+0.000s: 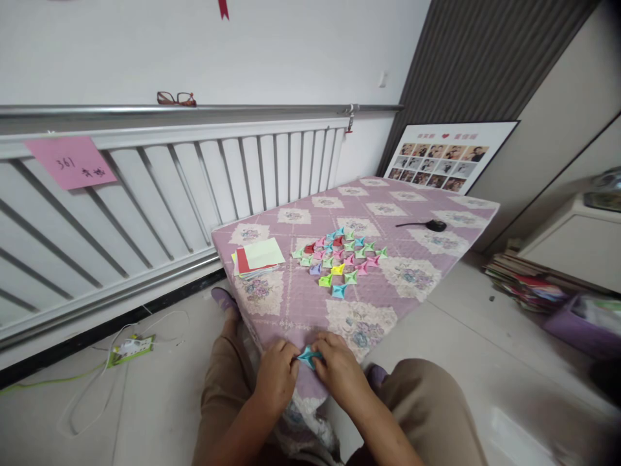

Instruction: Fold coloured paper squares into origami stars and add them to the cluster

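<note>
Between my two hands is a small blue origami piece (307, 356), folded to points, close over the near corner of the table. My left hand (279, 372) pinches its left tip. My right hand (338, 366) grips its right side, with the fingers covering part of it. Farther up the cloth stand several finished folded paper pieces (337, 268) in blue, green, pink, red, yellow and purple, grouped in rough rows. A stack of coloured paper sheets (264, 254), pale green and red uppermost, lies to their left.
A purple floral tablecloth (303, 310) covers the table. On its far right rests a black spoon (435, 225). A white radiator (272, 169) runs along the left side. Glasses (176, 98) sit on the pipe above. A power strip (130, 349) and cables lie on the floor.
</note>
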The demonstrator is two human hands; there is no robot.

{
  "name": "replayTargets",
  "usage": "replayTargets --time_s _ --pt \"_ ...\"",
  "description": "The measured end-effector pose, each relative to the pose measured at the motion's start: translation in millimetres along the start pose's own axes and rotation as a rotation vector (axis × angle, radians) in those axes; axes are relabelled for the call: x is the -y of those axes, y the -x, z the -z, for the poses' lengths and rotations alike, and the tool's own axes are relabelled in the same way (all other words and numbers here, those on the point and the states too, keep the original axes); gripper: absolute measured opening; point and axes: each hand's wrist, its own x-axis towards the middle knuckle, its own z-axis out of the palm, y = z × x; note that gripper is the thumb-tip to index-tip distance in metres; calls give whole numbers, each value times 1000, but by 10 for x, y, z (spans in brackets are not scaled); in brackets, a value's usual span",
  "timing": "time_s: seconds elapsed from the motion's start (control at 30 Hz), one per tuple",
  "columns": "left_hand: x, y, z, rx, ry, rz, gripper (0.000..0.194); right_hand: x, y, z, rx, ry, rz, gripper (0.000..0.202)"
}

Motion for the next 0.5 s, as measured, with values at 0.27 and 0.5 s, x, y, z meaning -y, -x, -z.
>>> replayTargets --time_s 0.27,0.5 --pt "-5 -24 -23 3 -4 5 17 76 -74 -35 90 103 -56 17" --pt "-19 -12 -34 8 6 -10 19 87 -78 -83 114 102 -97 20"
